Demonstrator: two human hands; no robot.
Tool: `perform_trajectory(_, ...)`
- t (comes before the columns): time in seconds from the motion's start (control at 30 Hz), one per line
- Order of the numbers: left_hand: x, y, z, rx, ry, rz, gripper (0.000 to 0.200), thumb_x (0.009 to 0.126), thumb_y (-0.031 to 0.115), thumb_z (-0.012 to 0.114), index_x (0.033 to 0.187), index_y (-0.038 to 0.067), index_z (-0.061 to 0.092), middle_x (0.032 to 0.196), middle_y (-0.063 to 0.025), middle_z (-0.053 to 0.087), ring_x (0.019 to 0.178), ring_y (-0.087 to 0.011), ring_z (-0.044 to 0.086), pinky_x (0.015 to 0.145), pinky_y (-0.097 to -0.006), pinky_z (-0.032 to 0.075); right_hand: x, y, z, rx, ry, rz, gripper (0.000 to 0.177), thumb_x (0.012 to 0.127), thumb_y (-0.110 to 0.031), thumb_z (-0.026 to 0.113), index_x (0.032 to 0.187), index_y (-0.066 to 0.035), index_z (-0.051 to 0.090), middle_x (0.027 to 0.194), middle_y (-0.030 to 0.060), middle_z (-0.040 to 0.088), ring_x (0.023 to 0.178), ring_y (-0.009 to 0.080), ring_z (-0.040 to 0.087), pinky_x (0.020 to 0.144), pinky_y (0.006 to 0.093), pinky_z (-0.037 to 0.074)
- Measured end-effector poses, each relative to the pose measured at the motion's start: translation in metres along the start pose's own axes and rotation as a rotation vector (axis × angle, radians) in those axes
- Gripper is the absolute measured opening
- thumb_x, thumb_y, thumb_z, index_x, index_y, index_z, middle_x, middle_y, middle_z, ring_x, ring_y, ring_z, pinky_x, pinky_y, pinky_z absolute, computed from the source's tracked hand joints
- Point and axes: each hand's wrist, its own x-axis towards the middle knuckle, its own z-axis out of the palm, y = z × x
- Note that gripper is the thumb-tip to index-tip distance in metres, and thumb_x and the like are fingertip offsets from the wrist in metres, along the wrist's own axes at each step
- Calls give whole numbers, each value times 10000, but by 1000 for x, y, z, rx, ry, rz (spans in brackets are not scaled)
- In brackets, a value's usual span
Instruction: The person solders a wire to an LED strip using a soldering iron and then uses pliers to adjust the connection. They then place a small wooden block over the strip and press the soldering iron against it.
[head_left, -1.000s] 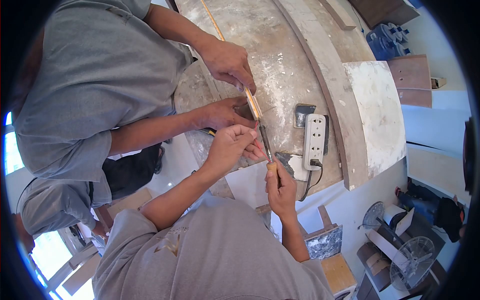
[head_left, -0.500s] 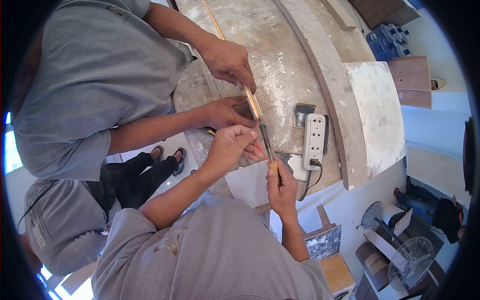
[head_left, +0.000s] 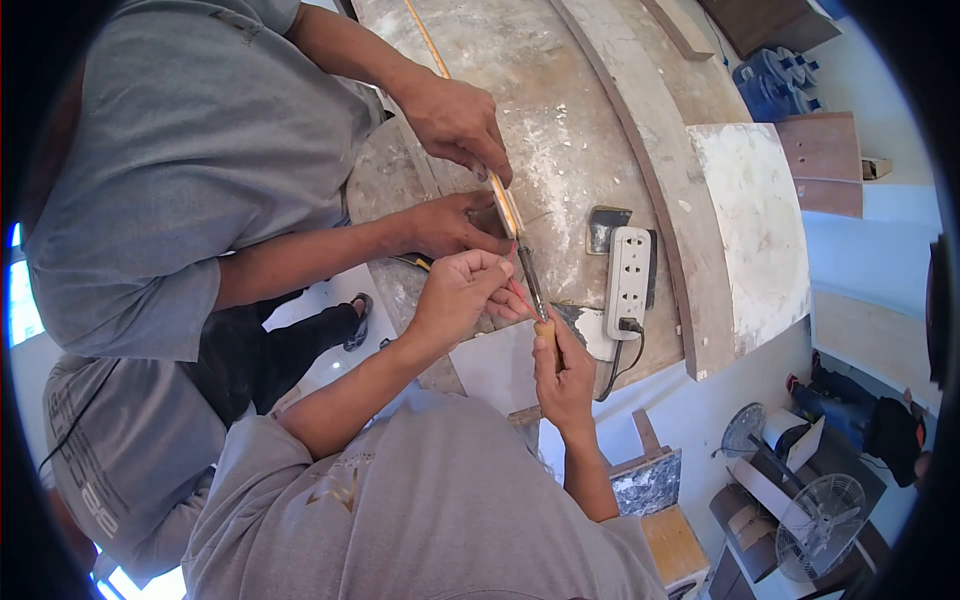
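My right hand (head_left: 566, 378) is wrapped round the wooden handle of a soldering iron (head_left: 533, 280). Its metal shaft points away from me, and the tip reaches the near end of an LED strip (head_left: 507, 208). Between the fingertips of my left hand (head_left: 462, 293) is a thin red wire (head_left: 517, 288), pinched just left of the iron and running up toward the strip's end. A co-worker's two hands hold the strip from the far side: one hand (head_left: 458, 125) presses from above, the other (head_left: 452, 226) supports it from the left.
A white power strip (head_left: 628, 270) with a black plug lies to the right on the stained worktable (head_left: 560, 100). Along the table's right side runs a long wooden board (head_left: 650, 150). Another person (head_left: 120, 450) is at the lower left. Fans (head_left: 822, 525) stand at the lower right.
My hands, the soldering iron and the co-worker's hands look almost still. The person at the lower left has shifted, with the legs and torso in a different position.
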Motion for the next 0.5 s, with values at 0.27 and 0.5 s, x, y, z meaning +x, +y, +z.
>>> perform_trajectory(0.27, -1, 0, 1, 2, -6, 2, 262, 1063, 191, 556, 989, -43, 650, 889, -124, 720, 733, -140, 723, 674, -243, 602, 1, -4, -1, -35, 7, -37, 384, 983, -93, 618, 1330, 73, 603, 1165, 255, 704, 1047, 349, 712, 927, 380, 530)
perform_trajectory(0.5, -1, -2, 0, -11, -5, 10, 261, 1062, 191, 557, 999, -46, 645, 904, -127, 717, 753, -155, 730, 683, -249, 604, 1, -7, -1, -70, 48, -137, 387, 974, -73, 629, 1331, 75, 601, 1103, 245, 710, 988, 349, 714, 891, 380, 536)
